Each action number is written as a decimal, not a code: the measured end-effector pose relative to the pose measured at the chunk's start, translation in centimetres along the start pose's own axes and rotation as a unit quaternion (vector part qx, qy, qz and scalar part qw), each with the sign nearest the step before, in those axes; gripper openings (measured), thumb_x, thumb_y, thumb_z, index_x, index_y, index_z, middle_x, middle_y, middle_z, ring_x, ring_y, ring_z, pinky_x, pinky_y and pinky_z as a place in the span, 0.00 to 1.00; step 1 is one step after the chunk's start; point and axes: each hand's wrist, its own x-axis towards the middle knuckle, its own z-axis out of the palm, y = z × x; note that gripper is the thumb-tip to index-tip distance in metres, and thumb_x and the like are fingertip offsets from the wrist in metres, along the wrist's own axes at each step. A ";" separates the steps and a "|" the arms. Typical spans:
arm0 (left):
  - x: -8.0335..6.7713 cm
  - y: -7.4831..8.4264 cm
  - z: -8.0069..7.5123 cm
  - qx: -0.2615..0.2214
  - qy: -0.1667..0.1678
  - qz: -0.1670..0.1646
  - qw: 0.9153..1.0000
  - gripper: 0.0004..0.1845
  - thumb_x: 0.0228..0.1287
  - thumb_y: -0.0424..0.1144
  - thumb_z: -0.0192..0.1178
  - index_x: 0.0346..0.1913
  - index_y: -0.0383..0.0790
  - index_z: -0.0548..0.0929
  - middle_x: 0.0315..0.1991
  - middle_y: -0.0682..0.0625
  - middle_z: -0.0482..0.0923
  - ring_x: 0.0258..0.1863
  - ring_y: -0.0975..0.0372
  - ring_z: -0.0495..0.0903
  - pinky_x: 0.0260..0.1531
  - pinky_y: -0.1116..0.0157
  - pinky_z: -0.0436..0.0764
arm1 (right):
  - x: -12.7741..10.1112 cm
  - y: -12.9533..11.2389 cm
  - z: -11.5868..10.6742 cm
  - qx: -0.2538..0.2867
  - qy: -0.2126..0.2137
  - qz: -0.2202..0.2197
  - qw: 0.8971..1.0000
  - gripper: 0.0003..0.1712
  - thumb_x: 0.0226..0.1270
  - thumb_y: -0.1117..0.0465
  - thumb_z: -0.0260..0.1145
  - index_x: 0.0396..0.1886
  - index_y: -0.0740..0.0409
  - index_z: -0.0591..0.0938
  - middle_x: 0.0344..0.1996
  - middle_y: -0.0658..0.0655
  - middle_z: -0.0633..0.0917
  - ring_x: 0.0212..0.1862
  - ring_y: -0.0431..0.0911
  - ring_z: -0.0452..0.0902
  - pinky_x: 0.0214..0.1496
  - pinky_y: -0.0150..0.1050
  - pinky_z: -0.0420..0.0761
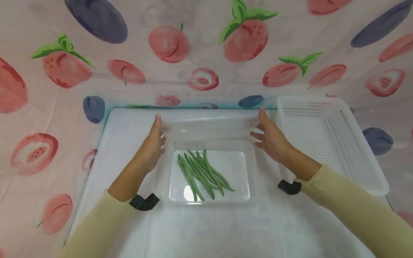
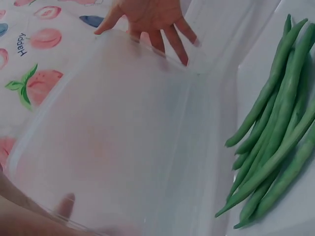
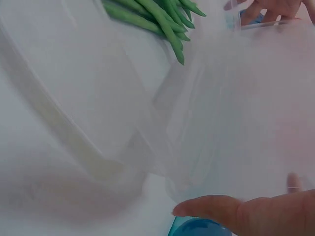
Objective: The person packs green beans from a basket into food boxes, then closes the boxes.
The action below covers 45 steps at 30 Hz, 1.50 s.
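Note:
A clear plastic lid (image 1: 206, 127) is held tilted over the far edge of a clear rectangular container (image 1: 237, 172). My left hand (image 1: 151, 147) grips the lid's left end, its thumb (image 2: 64, 204) showing through the plastic. My right hand (image 1: 272, 139) grips the right end, with fingers spread along the edge (image 2: 152, 17) and thumb underneath (image 3: 231, 211). Several green beans (image 1: 201, 173) lie loose in the container's left half, seen close in the left wrist view (image 2: 275, 142) and at the top of the right wrist view (image 3: 157, 14).
A white perforated basket (image 1: 326, 136) stands to the right of the container, close to my right hand. Everything sits on a white tray-like surface (image 1: 209, 229). A fruit-printed cloth (image 1: 64, 68) hangs behind and covers the sides.

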 end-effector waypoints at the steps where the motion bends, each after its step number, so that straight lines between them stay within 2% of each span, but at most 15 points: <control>1: -0.2 -0.3 0.1 -0.009 0.006 0.012 1.000 0.48 0.73 0.73 0.25 0.82 0.47 0.29 0.84 0.43 0.26 0.83 0.47 0.31 0.80 0.41 0.35 | -0.2 0.2 0.0 0.004 -0.005 -0.008 1.000 0.54 0.72 0.23 0.40 0.83 0.41 0.31 0.84 0.61 0.37 0.83 0.65 0.34 0.81 0.67 0.35; 4: -0.9 -1.2 0.3 -0.017 0.025 0.060 0.998 0.43 0.77 0.67 0.30 0.81 0.40 0.42 0.84 0.42 0.36 0.84 0.50 0.33 0.81 0.43 0.35 | -0.7 1.0 -0.1 0.003 -0.024 -0.029 0.999 0.51 0.74 0.24 0.38 0.83 0.50 0.46 0.84 0.61 0.41 0.83 0.62 0.32 0.81 0.67 0.33; 6: -1.4 -1.9 0.4 -0.002 0.037 0.089 0.995 0.37 0.78 0.63 0.34 0.73 0.36 0.53 0.83 0.44 0.43 0.84 0.53 0.36 0.81 0.42 0.35 | -1.1 1.4 -0.1 -0.019 -0.037 -0.035 0.999 0.48 0.75 0.26 0.37 0.80 0.55 0.56 0.84 0.58 0.42 0.83 0.61 0.30 0.81 0.68 0.33; 8: -1.9 -2.5 0.4 0.021 0.048 0.112 0.992 0.30 0.79 0.58 0.36 0.68 0.37 0.59 0.82 0.47 0.48 0.84 0.55 0.38 0.81 0.41 0.37 | -1.5 1.7 -0.1 -0.046 -0.049 -0.034 0.997 0.46 0.76 0.27 0.36 0.78 0.54 0.61 0.84 0.54 0.40 0.83 0.60 0.29 0.80 0.69 0.34; 11: -2.8 -3.4 0.4 0.050 0.050 0.143 0.987 0.27 0.80 0.53 0.39 0.71 0.40 0.60 0.83 0.51 0.48 0.83 0.57 0.39 0.80 0.40 0.41 | -2.1 2.0 -0.1 -0.074 -0.062 -0.022 0.995 0.45 0.78 0.28 0.36 0.81 0.50 0.58 0.84 0.51 0.37 0.84 0.61 0.30 0.82 0.66 0.35; 13: -3.4 -3.9 0.3 0.061 0.047 0.164 0.983 0.27 0.80 0.50 0.40 0.75 0.42 0.59 0.83 0.52 0.48 0.83 0.57 0.39 0.79 0.39 0.42 | -2.6 1.9 0.0 -0.075 -0.065 -0.012 0.995 0.44 0.80 0.30 0.38 0.83 0.52 0.53 0.84 0.53 0.38 0.84 0.60 0.34 0.83 0.64 0.37; 16: -4.3 -4.7 0.5 0.062 0.045 0.213 0.974 0.29 0.78 0.42 0.43 0.77 0.41 0.56 0.82 0.52 0.49 0.83 0.57 0.40 0.78 0.37 0.42 | -3.3 1.9 0.1 -0.081 -0.072 0.002 0.994 0.45 0.82 0.36 0.41 0.84 0.57 0.44 0.84 0.56 0.40 0.83 0.57 0.36 0.83 0.63 0.38; 20: -5.3 -5.6 1.0 0.064 0.041 0.280 0.957 0.34 0.72 0.31 0.48 0.79 0.39 0.52 0.82 0.48 0.50 0.83 0.55 0.40 0.78 0.36 0.37 | -4.1 2.2 0.1 -0.105 -0.082 0.020 0.991 0.46 0.82 0.39 0.44 0.84 0.56 0.37 0.84 0.54 0.35 0.84 0.55 0.29 0.82 0.67 0.38; 23: -5.8 -6.1 1.3 0.066 0.029 0.303 0.950 0.39 0.68 0.28 0.51 0.80 0.40 0.51 0.83 0.48 0.48 0.84 0.56 0.37 0.78 0.37 0.32 | -4.6 2.6 0.1 -0.134 -0.070 0.025 0.988 0.46 0.82 0.39 0.46 0.84 0.53 0.36 0.84 0.54 0.34 0.84 0.57 0.26 0.80 0.70 0.40; 27: -6.0 -6.7 1.6 0.076 0.010 0.310 0.948 0.43 0.64 0.25 0.53 0.80 0.41 0.48 0.84 0.51 0.43 0.83 0.57 0.32 0.77 0.36 0.30 | -5.0 3.2 0.2 -0.169 -0.046 0.030 0.984 0.47 0.80 0.37 0.48 0.85 0.49 0.37 0.84 0.54 0.35 0.84 0.59 0.28 0.78 0.73 0.44; 31: -5.9 -7.1 1.9 0.102 0.001 0.292 0.951 0.47 0.61 0.25 0.57 0.81 0.44 0.46 0.84 0.55 0.39 0.83 0.55 0.29 0.75 0.33 0.29 | -5.0 4.0 0.3 -0.194 -0.030 0.029 0.980 0.50 0.79 0.38 0.52 0.85 0.49 0.38 0.84 0.54 0.36 0.83 0.61 0.30 0.78 0.73 0.46; 34: -5.7 -7.4 2.3 0.124 0.009 0.265 0.956 0.49 0.61 0.26 0.61 0.80 0.47 0.48 0.84 0.56 0.34 0.83 0.55 0.26 0.73 0.29 0.31 | -4.9 4.7 0.6 -0.220 -0.015 0.025 0.975 0.53 0.76 0.38 0.57 0.85 0.47 0.39 0.84 0.55 0.38 0.83 0.63 0.32 0.78 0.72 0.46; 40: -5.6 -8.0 2.7 0.157 0.039 0.218 0.963 0.48 0.62 0.34 0.66 0.79 0.50 0.51 0.84 0.58 0.24 0.83 0.53 0.29 0.71 0.25 0.40 | -5.3 5.9 1.3 -0.274 0.015 0.010 0.961 0.56 0.71 0.36 0.64 0.85 0.45 0.42 0.84 0.58 0.42 0.83 0.63 0.37 0.79 0.71 0.49; 45: -6.0 -8.6 2.8 0.181 0.045 0.217 0.958 0.47 0.62 0.36 0.67 0.79 0.49 0.52 0.85 0.55 0.27 0.84 0.52 0.31 0.70 0.24 0.42 | -6.1 6.7 1.8 -0.301 0.028 -0.011 0.953 0.56 0.70 0.36 0.65 0.85 0.44 0.44 0.84 0.59 0.46 0.83 0.62 0.40 0.78 0.72 0.49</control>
